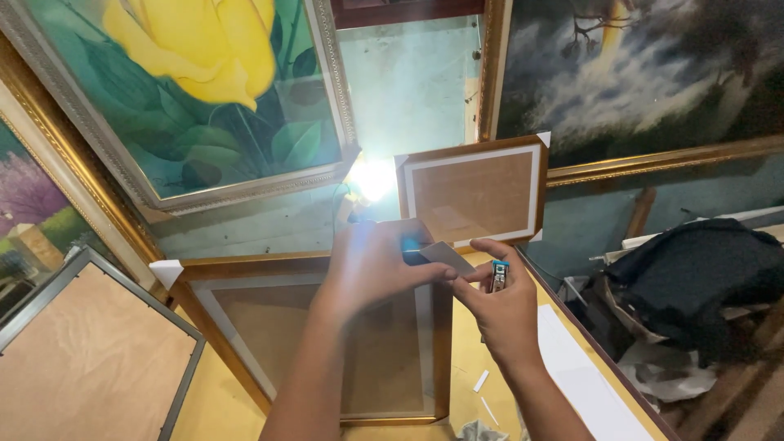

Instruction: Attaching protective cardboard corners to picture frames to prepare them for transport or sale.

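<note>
1. A large painting of a yellow rose (196,90) in an ornate silver-gold frame leaned against the wall at upper left.
2. A dark, stormy landscape painting (645,65) in a gold frame stood at upper right.
3. A small brown picture frame (474,194), its back showing, had white protectors on its corners.
4. A larger brown frame (245,327) lay flat on the yellow tabletop (465,367).
5. A grey-edged frame (90,359) with a brown backing board sat at lower left.
6. A black cloth (702,269) was heaped on clutter at the right.
7. A bright light (371,178) glared against the pale wall.
</note>
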